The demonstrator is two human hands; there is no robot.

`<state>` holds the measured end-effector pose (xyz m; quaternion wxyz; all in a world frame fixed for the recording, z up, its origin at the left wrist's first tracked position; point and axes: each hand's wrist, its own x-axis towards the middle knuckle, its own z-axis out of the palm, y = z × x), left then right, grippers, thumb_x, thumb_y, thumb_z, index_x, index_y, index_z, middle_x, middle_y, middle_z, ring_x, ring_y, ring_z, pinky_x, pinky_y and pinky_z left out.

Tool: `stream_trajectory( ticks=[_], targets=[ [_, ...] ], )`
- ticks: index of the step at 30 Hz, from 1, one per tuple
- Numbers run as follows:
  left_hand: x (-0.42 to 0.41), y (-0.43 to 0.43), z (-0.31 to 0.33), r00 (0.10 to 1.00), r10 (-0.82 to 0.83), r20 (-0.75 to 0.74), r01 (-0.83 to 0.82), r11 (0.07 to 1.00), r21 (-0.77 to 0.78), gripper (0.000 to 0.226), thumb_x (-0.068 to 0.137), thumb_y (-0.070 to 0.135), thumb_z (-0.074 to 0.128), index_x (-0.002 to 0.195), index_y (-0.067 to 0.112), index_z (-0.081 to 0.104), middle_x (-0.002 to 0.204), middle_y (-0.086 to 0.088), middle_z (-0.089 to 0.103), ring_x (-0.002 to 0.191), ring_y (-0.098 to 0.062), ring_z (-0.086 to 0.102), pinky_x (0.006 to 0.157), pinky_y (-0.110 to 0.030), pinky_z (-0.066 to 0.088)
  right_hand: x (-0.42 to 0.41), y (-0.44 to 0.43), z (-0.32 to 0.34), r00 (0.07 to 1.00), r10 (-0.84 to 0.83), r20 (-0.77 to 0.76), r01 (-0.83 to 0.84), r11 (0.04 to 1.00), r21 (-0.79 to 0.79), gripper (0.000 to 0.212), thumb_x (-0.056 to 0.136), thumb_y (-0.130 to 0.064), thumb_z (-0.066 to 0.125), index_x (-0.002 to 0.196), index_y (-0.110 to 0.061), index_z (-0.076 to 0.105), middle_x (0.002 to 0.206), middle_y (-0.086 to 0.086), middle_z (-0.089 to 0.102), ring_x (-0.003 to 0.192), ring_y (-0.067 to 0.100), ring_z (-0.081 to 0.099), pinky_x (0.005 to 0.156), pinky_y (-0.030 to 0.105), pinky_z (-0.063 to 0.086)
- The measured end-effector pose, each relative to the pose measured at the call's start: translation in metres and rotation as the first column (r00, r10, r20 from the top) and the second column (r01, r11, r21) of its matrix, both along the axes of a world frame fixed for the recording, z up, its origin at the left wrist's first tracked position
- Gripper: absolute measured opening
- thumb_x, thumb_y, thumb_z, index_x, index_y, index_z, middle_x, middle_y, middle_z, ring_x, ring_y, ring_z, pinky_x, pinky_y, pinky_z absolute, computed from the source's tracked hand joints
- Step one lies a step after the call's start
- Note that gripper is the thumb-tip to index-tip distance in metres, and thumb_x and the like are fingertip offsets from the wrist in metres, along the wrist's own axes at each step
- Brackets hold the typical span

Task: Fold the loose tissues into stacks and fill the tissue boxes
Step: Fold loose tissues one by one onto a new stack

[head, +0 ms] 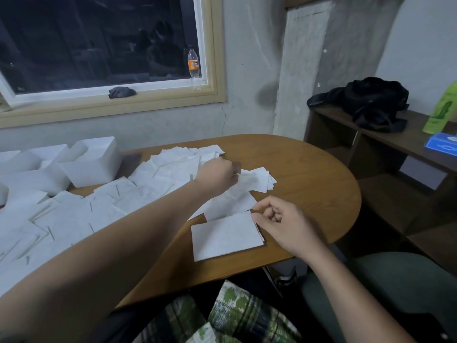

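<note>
Your folded stack (pixel 227 236) lies flat near the front edge of the wooden tabletop (pixel 309 174), and everything else sits around it. Just to its right, your right hand (pixel 282 224) hovers with its fingers (pixel 262 206) curled. Thumb and forefinger meet at the stack's far right corner, but you cannot tell whether they pinch it.

Beyond the stack, your left hand (pixel 217 174) reaches across, and its forearm covers part of the paper. Its fingers (pixel 235 172) are clenched on a single tissue (pixel 232 201), which is blurred and trails back toward the stack. Just past that hand lies one small pile (pixel 262 179) of squared sheets. The loose tissues (pixel 86 214) spread in an overlapping sheet to the stack's left, too many to count.

Far left of the stack stand open white tissue boxes (pixel 94 164). At least three show, with the nearest one clearest and no print visible on them.

Behind it, on the windowsill (pixel 111 105), one clear soda bottle (pixel 194 68) has an orange label too small to read, and one dark cloth (pixel 122 92) lies there crumpled.

To the stack's right, a dark shelf unit (pixel 371 137) carries one black bag (pixel 366 102), one green bottle (pixel 440 112) and one blue box (pixel 442 143) whose white marking is unreadable. A grey chair (pixel 408 280) and plaid cloth (pixel 235 315) sit nearest you.
</note>
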<state>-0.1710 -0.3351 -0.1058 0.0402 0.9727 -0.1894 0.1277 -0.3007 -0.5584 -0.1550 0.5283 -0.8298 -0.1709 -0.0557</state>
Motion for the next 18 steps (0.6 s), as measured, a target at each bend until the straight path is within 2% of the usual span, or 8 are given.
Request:
stream_trajectory(
  ticks=[2, 6, 8, 11, 14, 16, 18],
  targets=[
    [-0.003, 0.002, 0.005, 0.999, -0.022, 0.037, 0.024, 0.998, -0.054, 0.015, 0.099, 0.021, 0.060, 0.106, 0.022, 0.072, 0.090, 0.000, 0.072, 0.085, -0.027, 0.068, 0.068, -0.039, 0.061, 0.001, -0.001, -0.001, 1.000, -0.030, 0.005, 0.030, 0.999, 0.020, 0.005, 0.096, -0.031, 0.078, 0.099, -0.031, 0.074, 0.074, 0.005, 0.060, 0.063, 0.011, 0.048, 0.064, 0.027, 0.045],
    [-0.019, 0.003, 0.026, 0.989, -0.110, 0.101, 0.126, 0.978, -0.167, 0.010, 0.096, 0.022, 0.064, 0.099, 0.022, 0.073, 0.084, 0.005, 0.073, 0.081, -0.022, 0.067, 0.067, -0.042, 0.060, 0.004, -0.003, -0.001, 0.995, -0.098, -0.010, 0.099, 0.991, 0.094, 0.006, 0.096, -0.029, 0.077, 0.098, -0.033, 0.073, 0.078, 0.002, 0.067, 0.074, 0.025, 0.065, 0.073, 0.042, 0.056],
    [-0.033, 0.002, 0.040, 0.982, -0.141, 0.124, 0.167, 0.957, -0.239, 0.010, 0.095, 0.021, 0.066, 0.099, 0.022, 0.075, 0.083, 0.007, 0.074, 0.080, -0.019, 0.069, 0.069, -0.039, 0.060, 0.005, -0.003, -0.001, 0.991, -0.136, -0.017, 0.137, 0.979, 0.152, 0.009, 0.095, -0.027, 0.079, 0.097, -0.033, 0.073, 0.081, -0.001, 0.068, 0.079, 0.025, 0.067, 0.078, 0.047, 0.057],
    [-0.058, 0.002, 0.058, 0.975, -0.170, 0.141, 0.210, 0.912, -0.352, 0.011, 0.095, 0.025, 0.068, 0.101, 0.022, 0.077, 0.090, 0.008, 0.076, 0.084, -0.013, 0.071, 0.076, -0.035, 0.061, 0.008, -0.005, -0.001, 0.977, -0.211, -0.029, 0.211, 0.945, 0.251, 0.025, 0.089, -0.027, 0.086, 0.106, -0.034, 0.069, 0.090, -0.006, 0.070, 0.087, 0.018, 0.068, 0.084, 0.044, 0.059],
    [-0.081, 0.004, 0.069, 0.976, -0.186, 0.114, 0.218, 0.868, -0.446, 0.008, 0.096, 0.027, 0.071, 0.100, 0.024, 0.077, 0.094, 0.011, 0.077, 0.089, -0.008, 0.071, 0.079, -0.034, 0.060, 0.010, -0.009, 0.001, 0.972, -0.224, -0.064, 0.233, 0.923, 0.306, 0.050, 0.080, -0.039, 0.092, 0.119, -0.041, 0.062, 0.113, -0.012, 0.069, 0.101, 0.013, 0.069, 0.088, 0.039, 0.059],
    [-0.095, 0.004, 0.072, 0.979, -0.186, 0.081, 0.200, 0.827, -0.525, 0.004, 0.097, 0.028, 0.072, 0.096, 0.027, 0.077, 0.095, 0.013, 0.077, 0.090, -0.006, 0.072, 0.079, -0.031, 0.059, 0.010, -0.010, 0.004, 0.985, -0.149, -0.090, 0.168, 0.950, 0.264, 0.057, 0.079, -0.046, 0.092, 0.126, -0.046, 0.061, 0.125, -0.018, 0.068, 0.114, 0.007, 0.066, 0.093, 0.037, 0.055],
    [-0.106, 0.004, 0.072, 0.983, -0.177, 0.039, 0.163, 0.771, -0.615, 0.006, 0.098, 0.029, 0.074, 0.093, 0.030, 0.076, 0.097, 0.015, 0.077, 0.090, -0.005, 0.071, 0.076, -0.023, 0.055, 0.007, -0.009, 0.009, 0.992, -0.077, -0.099, 0.093, 0.981, 0.172, 0.050, 0.083, -0.045, 0.090, 0.127, -0.045, 0.066, 0.130, -0.023, 0.067, 0.123, 0.000, 0.061, 0.099, 0.035, 0.051]
  ],
)
